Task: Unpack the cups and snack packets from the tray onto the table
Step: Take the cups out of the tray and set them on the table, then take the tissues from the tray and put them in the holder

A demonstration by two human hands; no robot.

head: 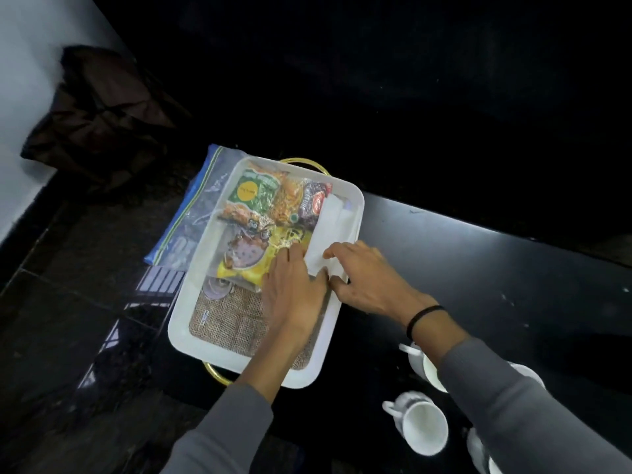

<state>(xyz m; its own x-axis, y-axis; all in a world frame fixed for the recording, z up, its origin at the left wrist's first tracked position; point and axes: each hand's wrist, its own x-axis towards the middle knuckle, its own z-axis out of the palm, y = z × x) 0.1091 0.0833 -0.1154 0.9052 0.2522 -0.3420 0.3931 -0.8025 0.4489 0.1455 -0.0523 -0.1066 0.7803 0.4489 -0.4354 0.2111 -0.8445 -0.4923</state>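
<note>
A white tray (253, 360) with gold handles rests on the black table (478, 268). Its far half holds snack packets: a green one (254, 195), an orange one (285, 203), a dark one (313, 201) and a yellow one (253, 265). A white packet (330, 222) lies along the tray's right side. My right hand (366, 278) pinches its near end. My left hand (294, 295) lies flat beside it, fingertips at the yellow packet's edge. White cups stand on the table at lower right, one (424, 427) in plain sight and one (427, 367) partly behind my right forearm.
A woven mat (232, 323) lines the tray's near half, with a small round metal piece (217, 289) on it. A blue-edged clear bag (191, 217) sticks out from under the tray's left side. A dark cloth bundle (99, 114) sits on the floor at upper left.
</note>
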